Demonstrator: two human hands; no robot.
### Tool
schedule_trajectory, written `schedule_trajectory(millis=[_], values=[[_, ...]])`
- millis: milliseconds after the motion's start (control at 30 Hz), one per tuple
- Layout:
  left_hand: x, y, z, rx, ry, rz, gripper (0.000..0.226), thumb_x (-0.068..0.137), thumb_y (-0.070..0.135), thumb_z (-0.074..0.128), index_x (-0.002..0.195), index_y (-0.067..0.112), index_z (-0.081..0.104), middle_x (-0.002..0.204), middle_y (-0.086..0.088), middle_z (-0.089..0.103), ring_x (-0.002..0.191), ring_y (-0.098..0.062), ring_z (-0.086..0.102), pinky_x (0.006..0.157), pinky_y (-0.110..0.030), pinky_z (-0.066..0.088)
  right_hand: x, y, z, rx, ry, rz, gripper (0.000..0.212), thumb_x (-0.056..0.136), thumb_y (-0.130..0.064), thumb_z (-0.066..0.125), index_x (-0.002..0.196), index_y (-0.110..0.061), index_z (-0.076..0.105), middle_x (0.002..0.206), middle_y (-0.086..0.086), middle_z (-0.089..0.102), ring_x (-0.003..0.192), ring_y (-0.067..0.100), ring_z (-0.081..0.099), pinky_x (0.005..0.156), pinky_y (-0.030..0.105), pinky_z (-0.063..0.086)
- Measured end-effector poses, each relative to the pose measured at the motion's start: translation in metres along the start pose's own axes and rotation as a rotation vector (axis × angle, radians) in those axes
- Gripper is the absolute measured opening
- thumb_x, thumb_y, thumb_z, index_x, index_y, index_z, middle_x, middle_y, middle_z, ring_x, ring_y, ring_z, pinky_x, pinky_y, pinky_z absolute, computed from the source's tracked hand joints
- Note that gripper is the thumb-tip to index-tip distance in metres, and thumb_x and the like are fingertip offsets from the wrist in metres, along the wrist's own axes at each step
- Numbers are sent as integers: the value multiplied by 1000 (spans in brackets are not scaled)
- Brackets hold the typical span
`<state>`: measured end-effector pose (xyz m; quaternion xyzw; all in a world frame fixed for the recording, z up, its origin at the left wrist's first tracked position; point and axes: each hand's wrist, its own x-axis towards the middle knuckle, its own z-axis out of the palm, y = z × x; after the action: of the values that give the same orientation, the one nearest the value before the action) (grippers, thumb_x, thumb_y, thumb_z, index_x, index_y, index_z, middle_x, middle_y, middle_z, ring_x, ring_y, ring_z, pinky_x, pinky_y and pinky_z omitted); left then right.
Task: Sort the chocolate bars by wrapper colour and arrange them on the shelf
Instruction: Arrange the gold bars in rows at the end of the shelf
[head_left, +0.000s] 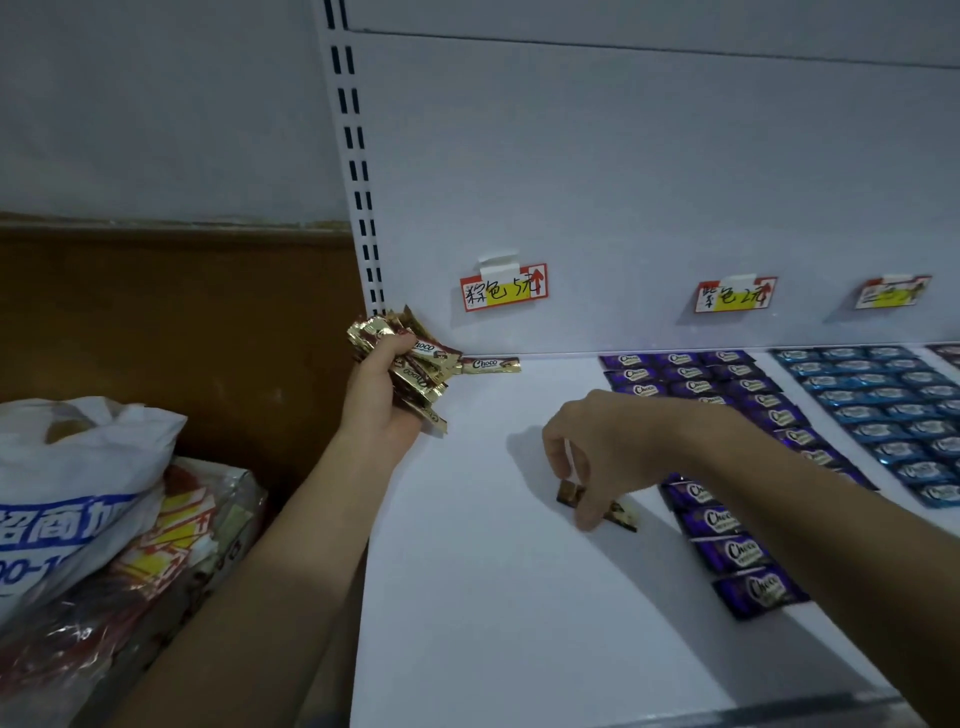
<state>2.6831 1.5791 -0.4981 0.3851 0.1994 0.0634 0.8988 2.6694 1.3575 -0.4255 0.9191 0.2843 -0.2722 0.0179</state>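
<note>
A person's left hand (382, 387), raised at the shelf's left edge, has fingers curled tight around a fanned bundle of brown-and-gold chocolate bars (415, 358). The right hand (592, 447) reaches down, fingertips pinching a single brown-and-gold bar (621, 514) that lies on the white shelf (493, 597), just left of rows of purple bars (737, 551). Blue bars (878, 415) lie in rows further right.

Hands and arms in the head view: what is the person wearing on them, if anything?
The left hand and right hand are bare: no gloves, rings, watch or bracelet visible. The left forearm and right forearm are uncovered as far as the frame shows, no sleeve in view. The left thumbnail looks reddish, possibly polish.
</note>
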Motion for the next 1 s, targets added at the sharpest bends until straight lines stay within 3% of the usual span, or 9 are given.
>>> schedule_trajectory(millis=[133,233,333,467,533,633,767,900,1000], values=[[-5,0,-2,-10,2,3,8,91,14,63,85,17,68,71,2,71,61,-12,67,60,-29,50,3,-4,5,-32,42,3,28,70,-25,82,93,-26,66,85,-12,64,83,13,66,76,39,60],[-6,-1,-3,-9,-14,0,6,91,14,63,88,18,68,74,2,72,63,-13,67,63,-30,51,12,-4,0,1,184,-54,12,80,-18,69,89,-24,71,76,-14,63,76,8,63,75,32,59],[-5,-1,-4,-14,-42,5,8,90,13,64,95,17,68,81,1,74,67,-14,70,61,-27,54,31,-6,-3,62,317,-128,24,88,-10,59,101,-24,74,82,-14,65,78,5,60,71,16,48],[-5,-3,-5,-3,-26,-7,27,87,13,68,114,13,68,90,-2,75,72,-17,72,58,-28,56,50,-3,10,58,493,-121,31,94,-12,58,121,-23,68,116,-4,67,104,16,59,87,29,49],[-5,-4,-5,-16,-19,-11,47,84,12,70,131,10,63,103,-6,74,78,-20,74,60,-33,58,48,0,18,71,611,-76,29,94,-13,53,115,-22,70,114,-1,68,102,19,60,85,30,48],[-2,-4,-5,-37,-18,2,51,86,9,69,136,8,60,101,-7,73,75,-20,74,59,-32,58,36,-7,36,17,521,-65,35,86,-6,49,110,-18,71,108,5,64,101,26,60,83,33,49],[1,-5,-5,-26,-35,12,38,88,9,67,126,13,64,85,-2,73,67,-17,72,56,-29,57,36,-3,46,-6,505,33,57,85,-2,46,139,-18,55,124,6,52,116,28,49,93,40,47],[1,-6,-7,-2,-46,10,35,88,11,67,123,14,65,84,-2,73,66,-17,71,56,-29,57,59,9,42,-107,495,222,51,89,-11,46,140,-14,45,135,4,44,124,28,43,90,44,48],[1,-5,-8,-6,-48,12,33,89,11,66,122,13,64,83,-2,72,65,-17,71,54,-29,56,77,3,41,-140,510,331,45,92,-16,42,136,-12,43,135,6,43,127,29,40,95,49,41]])
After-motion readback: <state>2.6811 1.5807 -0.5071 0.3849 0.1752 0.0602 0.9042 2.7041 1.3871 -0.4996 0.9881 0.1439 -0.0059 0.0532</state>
